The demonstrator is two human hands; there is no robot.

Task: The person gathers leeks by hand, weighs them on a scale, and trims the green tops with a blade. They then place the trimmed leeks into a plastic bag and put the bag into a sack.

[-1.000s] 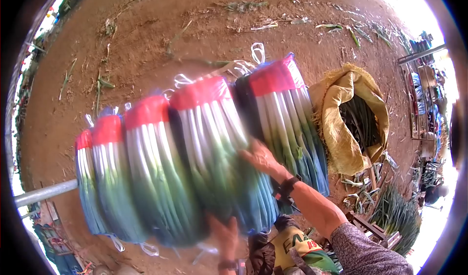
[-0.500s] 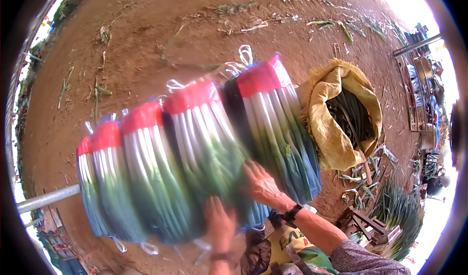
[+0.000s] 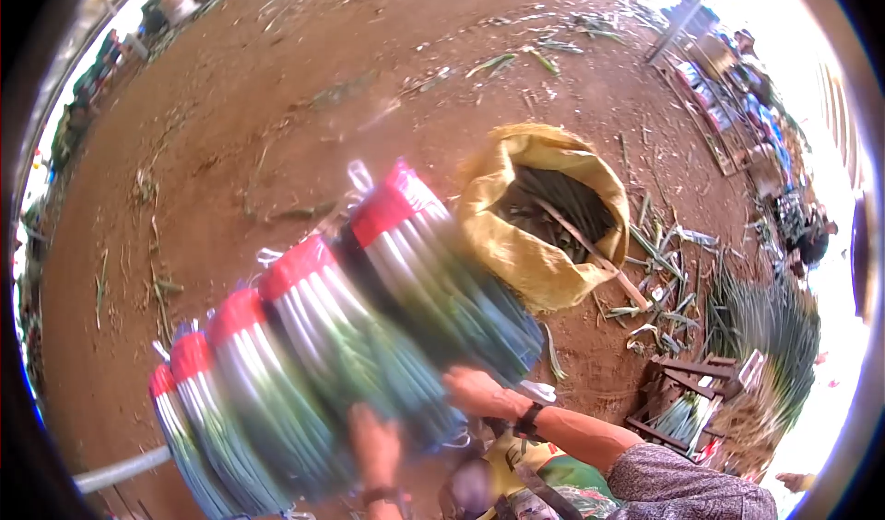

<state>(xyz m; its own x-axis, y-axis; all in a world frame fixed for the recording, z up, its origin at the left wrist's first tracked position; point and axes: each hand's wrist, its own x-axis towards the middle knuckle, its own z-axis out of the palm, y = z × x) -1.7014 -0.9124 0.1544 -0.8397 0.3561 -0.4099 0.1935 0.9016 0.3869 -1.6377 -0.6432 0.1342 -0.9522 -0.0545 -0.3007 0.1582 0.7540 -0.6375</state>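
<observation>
Head view: left hand point(image 3: 375, 442), right hand point(image 3: 475, 393) at bundles' point(image 3: 346, 331) edge, soil point(image 3: 267, 142) beyond.

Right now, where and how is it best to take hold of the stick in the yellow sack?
I would pinch the stick by its outer end, coming from the near side: this end juts over the yellow sack rim, the other lies inside.

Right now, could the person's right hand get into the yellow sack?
Probably yes. The sack stands open just past the end bundle, and the right hand is by that bundle's lower end. It would likely go over or around the bundle.
</observation>
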